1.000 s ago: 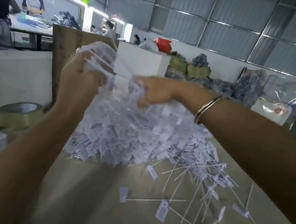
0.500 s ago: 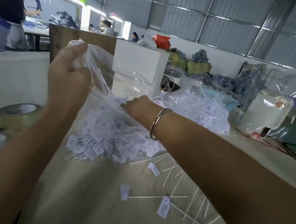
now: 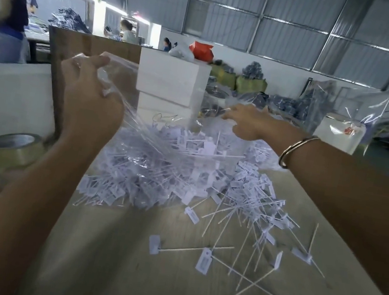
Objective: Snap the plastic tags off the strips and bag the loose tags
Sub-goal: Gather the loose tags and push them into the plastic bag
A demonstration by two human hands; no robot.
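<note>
Tags [image 3: 159,167], tons of them, mostly sit heaped inside a clear plastic bag [image 3: 141,123] lying on the wooden surface [image 3: 119,263], roughly mid-frame. Compared with half a second ago, the right hand [image 3: 248,125] has come out of the bag mouth and now reaches further back over the heap, and way more loose tags show on the right side of the surface than in that frame. The left hand [image 3: 89,95] was already holding the bag edge up then, and it's still up there, just a bit further from the camera.

Fingers of the left hand are pinched together on the crumpled bag rim, pulling the film up and to the left so the mouth opens toward the right. The right hand's fingers are spread a little and stretched forward at the far edge of the opening; can't tell if they're actually gripping the film or a tag.

The spilled tags [image 3: 253,220] fan out to the right of the bag, their thin stems pointing every which way, many running diagonally toward the camera. A few lie apart near the front, like one flat tag [image 3: 203,261] with its stem running off to the lower right.

A tape roll [image 3: 9,148] sits on the left, beside the left forearm.
</note>
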